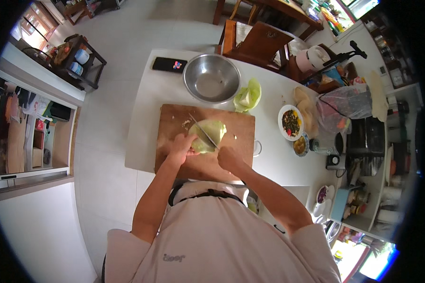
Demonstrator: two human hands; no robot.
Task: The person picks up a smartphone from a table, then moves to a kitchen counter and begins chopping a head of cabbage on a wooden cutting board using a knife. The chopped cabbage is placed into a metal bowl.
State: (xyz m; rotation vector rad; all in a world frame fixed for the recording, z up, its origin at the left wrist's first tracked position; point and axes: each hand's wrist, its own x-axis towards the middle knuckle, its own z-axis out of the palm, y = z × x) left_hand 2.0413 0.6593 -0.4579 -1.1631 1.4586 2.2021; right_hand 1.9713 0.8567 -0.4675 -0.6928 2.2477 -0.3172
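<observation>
A piece of pale green cabbage [212, 131] lies on a wooden cutting board [173, 122]. My left hand [184, 146] holds the cabbage by its left side, fingers against it. In my right hand [230, 159] is the handle of a knife [202, 130], whose blade runs slantwise over the cabbage towards the upper left. How deep the blade sits cannot be told. Small cabbage scraps lie on the board. Beyond it stands a stainless steel bowl [211, 79], with loose cabbage leaves [248, 96] to its right.
A smartphone [168, 65] lies left of the bowl on the white counter [141, 134]. To the right are a plate of cooked food [291, 123], a small patterned bowl [300, 145] and a plastic bag [347, 106]. A wooden chair [265, 42] stands beyond the counter's far edge.
</observation>
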